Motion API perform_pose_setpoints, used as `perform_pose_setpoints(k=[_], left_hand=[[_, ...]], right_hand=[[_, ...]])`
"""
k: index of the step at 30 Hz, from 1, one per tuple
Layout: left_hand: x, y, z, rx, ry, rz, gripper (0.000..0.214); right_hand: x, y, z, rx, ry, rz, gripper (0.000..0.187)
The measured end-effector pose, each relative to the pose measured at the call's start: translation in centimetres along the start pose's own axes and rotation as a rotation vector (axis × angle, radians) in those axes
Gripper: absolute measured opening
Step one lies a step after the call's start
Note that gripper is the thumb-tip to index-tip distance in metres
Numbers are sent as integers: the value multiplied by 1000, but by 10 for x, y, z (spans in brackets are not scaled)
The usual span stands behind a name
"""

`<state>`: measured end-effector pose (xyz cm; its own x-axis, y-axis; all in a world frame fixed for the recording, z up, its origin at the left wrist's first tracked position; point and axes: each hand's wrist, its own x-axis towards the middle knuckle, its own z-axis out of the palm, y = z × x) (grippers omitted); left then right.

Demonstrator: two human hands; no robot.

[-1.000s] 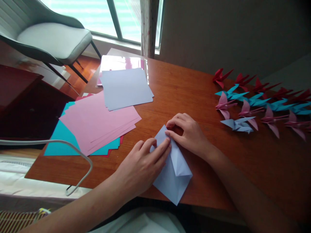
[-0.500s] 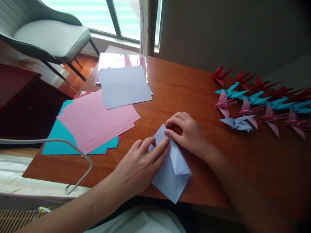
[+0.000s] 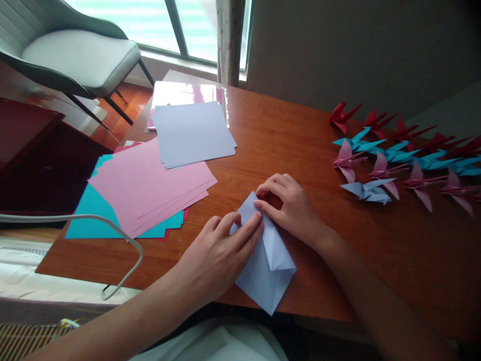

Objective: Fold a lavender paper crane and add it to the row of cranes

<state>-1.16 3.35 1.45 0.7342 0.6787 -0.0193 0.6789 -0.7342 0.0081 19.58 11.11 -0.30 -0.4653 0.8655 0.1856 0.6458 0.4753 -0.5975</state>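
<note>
Right of the pink sheets, your left hand, grip unclear, rests on the pale folded paper; your right hand pinches its edge. Likely creasing a flap; next calls for steady pressure.

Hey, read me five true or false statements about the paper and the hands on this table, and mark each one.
1. The left hand is on the folded paper. True.
2. The right hand touches the red cranes. False: the right hand touches the folded paper, and the red cranes stand apart, farther right.
3. The pale sheets overlap the pink sheets. True.
4. The turquoise sheets lie on top of the pink ones. False: the turquoise sheets lie underneath.
5. Just one pale crane is in view. True.
</note>
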Motion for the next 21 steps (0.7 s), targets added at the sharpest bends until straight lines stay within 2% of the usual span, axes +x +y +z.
perform_pose_setpoints(k=[21], left_hand=[[-1,1,3,15,41,6,44]], right_hand=[[-1,0,-2,15,-9,-19,5]])
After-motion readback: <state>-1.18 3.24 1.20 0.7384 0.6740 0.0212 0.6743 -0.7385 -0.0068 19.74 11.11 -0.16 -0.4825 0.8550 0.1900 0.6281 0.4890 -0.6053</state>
